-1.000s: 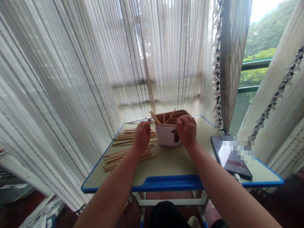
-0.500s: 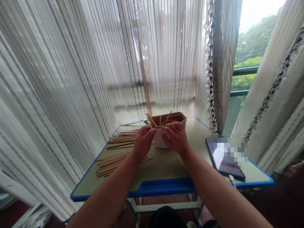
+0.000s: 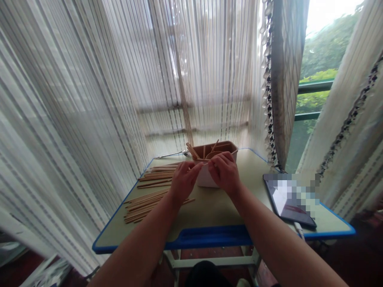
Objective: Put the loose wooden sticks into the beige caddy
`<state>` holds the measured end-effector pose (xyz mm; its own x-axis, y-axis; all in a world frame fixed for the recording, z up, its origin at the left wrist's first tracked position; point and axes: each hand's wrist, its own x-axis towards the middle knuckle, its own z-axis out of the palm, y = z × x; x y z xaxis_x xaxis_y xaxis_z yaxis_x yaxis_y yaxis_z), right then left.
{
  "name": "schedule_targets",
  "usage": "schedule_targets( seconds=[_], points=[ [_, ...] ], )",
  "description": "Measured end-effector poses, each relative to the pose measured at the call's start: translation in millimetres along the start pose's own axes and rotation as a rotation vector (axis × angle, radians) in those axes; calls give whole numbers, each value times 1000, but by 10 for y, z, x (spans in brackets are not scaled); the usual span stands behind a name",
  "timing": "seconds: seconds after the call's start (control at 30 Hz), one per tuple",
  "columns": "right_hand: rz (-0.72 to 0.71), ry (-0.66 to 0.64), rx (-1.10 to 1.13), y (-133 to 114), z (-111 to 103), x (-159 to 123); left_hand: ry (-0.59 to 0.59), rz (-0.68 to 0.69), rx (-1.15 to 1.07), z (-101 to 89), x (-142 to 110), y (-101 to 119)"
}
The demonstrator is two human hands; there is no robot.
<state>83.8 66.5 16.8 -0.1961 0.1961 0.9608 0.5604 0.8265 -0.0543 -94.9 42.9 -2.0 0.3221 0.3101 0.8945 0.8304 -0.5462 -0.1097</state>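
My left hand (image 3: 184,180) and my right hand (image 3: 225,172) are raised close together at the near side of a light bin (image 3: 206,178) with a brown inside. Both hands are closed, thumbs and fingertips pinched toward each other. A thin pale piece seems to run between the fingertips, too small to name. Wooden sticks (image 3: 191,150) and a round-headed wooden utensil (image 3: 213,154) stand in the bin, partly covered by my right hand. Left of my hands, chopsticks lie on the table in an upper group (image 3: 157,175) and a lower group (image 3: 146,206).
A pale table (image 3: 215,211) with a blue edge holds everything. A tablet (image 3: 289,207) with a white cable plugged in lies at the right. A metal utensil (image 3: 172,154) rests at the back left. Striped curtains (image 3: 119,79) hang close behind.
My fingertips have shifted slightly at the bin's front, with my left fingers now straighter toward the right hand. The whole view has moved a little; the chopsticks stay in place.
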Motion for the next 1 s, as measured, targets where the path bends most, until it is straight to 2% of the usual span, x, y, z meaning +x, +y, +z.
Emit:
schedule_targets(
  seconds=[0.17, 0.23, 0.33, 0.43, 0.6, 0.7, 0.77, 0.87, 1.0],
  points=[
    [169, 313, -3, 88, -54, 21, -41, -72, 23, 29, 12, -42],
    [242, 388, -29, 141, -74, 22, -48, -103, 33, 35, 14, -65],
    [269, 415, -22, 179, -76, 11, -43, -124, 41, 39, 3, -96],
    [291, 348, 112, 157, -24, 4, -54, -118, 30, 48, -30, -123],
    [541, 269, 506, 117, 66, 53, -48, -129, -13, 71, -64, -142],
    [604, 251, 592, 84, 43, 93, -40, -139, -32, 67, -48, -131],
    [575, 296, 545, 40, 11, 108, -40, -144, -41, 57, -32, -124],
    [523, 454, 419, -12, -31, 120, -33, -165, -59, 45, -18, -125],
    [538, 638, 312, 48, -78, 158, -9, -189, -63, 48, -15, -141]
  ],
)
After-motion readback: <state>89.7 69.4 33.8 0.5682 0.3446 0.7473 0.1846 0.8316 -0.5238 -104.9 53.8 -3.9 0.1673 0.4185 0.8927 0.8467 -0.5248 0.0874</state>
